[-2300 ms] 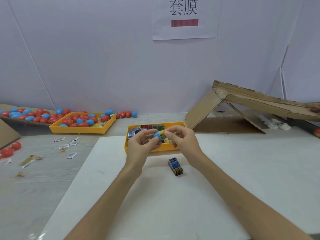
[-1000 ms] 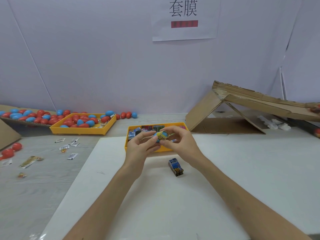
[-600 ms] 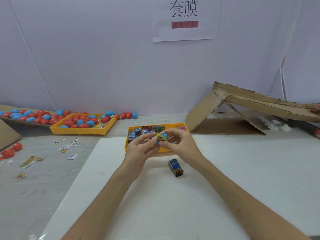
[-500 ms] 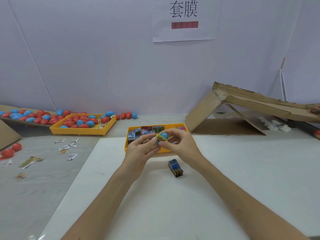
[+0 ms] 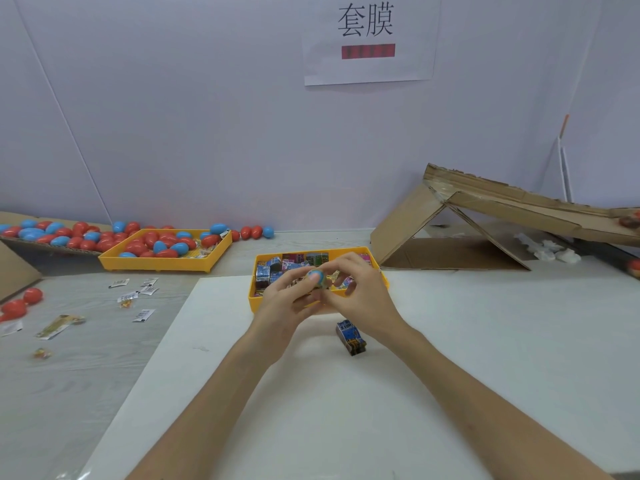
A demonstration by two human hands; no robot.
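Observation:
Both hands meet above the near edge of a small yellow tray [image 5: 254,299] full of printed film sleeves. Between them sits a blue plastic egg [image 5: 317,279] with a yellow printed sleeve partly round it. My left hand [image 5: 285,308] pinches the egg from the left with thumb and fingers. My right hand [image 5: 360,296] pinches it from the right, its fingers curled over the sleeve. One folded blue sleeve [image 5: 350,337] lies on the white sheet [image 5: 311,410] just below the hands.
A larger yellow tray [image 5: 114,263] of red and blue eggs stands at the back left, with more eggs on cardboard [image 5: 41,249] beyond it. Small packets [image 5: 140,292] litter the grey table on the left. A cardboard ramp [image 5: 502,206] rises at the right.
The egg has turned between my fingers and the sleeve has slid further over it. Both hands have stayed over the small tray.

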